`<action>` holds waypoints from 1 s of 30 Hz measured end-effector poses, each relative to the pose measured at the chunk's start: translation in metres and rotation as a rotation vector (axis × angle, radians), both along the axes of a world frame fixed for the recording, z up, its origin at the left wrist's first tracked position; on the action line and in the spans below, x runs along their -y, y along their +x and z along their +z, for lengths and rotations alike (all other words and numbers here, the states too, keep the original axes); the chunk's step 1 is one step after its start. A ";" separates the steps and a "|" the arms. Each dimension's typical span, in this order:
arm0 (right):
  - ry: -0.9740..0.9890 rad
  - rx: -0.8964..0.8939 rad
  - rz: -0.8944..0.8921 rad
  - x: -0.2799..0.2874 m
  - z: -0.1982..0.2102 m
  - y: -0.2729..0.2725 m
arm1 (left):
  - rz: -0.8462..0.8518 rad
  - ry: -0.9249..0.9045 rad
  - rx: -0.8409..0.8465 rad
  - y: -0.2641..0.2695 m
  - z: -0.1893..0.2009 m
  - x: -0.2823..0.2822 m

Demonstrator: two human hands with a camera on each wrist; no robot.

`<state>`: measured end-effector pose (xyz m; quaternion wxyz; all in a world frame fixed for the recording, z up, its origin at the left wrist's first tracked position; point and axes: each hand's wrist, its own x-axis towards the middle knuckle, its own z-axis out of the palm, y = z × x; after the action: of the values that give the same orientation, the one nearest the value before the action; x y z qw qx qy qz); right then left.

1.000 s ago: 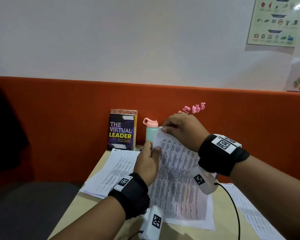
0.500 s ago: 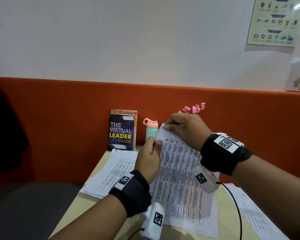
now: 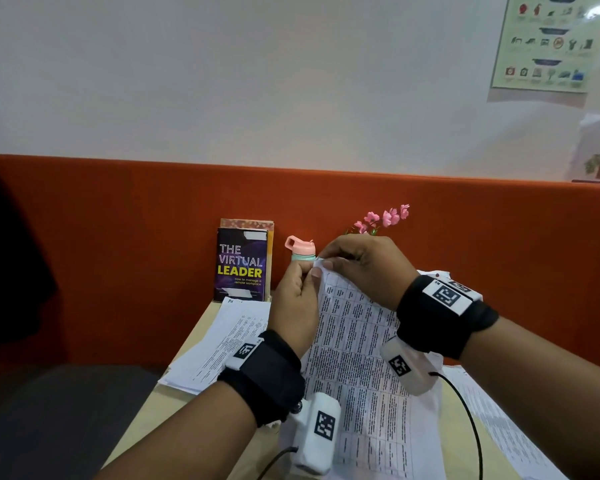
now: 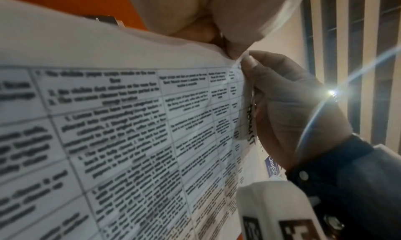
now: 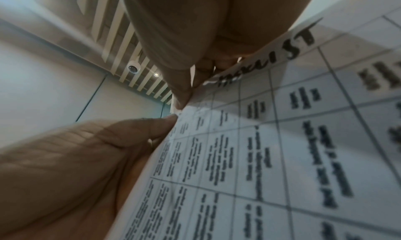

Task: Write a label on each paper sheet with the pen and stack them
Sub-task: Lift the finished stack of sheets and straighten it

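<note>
White printed sheet (image 3: 357, 344) is held up by its top corner.
It is pinched by left hand (image 3: 297, 306) and right hand (image 3: 364, 263), long axis sloping up from the table (image 3: 187, 344), handwritten edge uppermost.

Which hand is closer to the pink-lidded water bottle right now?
Left. The left hand pinches the printed sheet just below the water bottle; the right hand grips the sheet's top corner to its right.
</note>
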<state>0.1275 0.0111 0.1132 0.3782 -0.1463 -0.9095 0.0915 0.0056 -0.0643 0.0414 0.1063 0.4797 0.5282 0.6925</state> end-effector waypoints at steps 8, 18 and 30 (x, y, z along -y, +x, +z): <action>-0.057 -0.025 0.003 0.000 -0.001 -0.003 | -0.028 0.022 -0.044 0.004 0.000 0.002; -0.022 0.023 0.007 -0.002 -0.004 -0.002 | -0.009 0.015 -0.107 0.001 -0.004 0.002; 0.044 0.209 -0.119 0.002 0.018 -0.008 | 0.038 -0.082 -0.190 0.000 -0.010 0.002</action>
<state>0.1197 0.0095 0.1315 0.2891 -0.2006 -0.9355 0.0333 0.0060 -0.0668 0.0318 0.0622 0.5282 0.5728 0.6237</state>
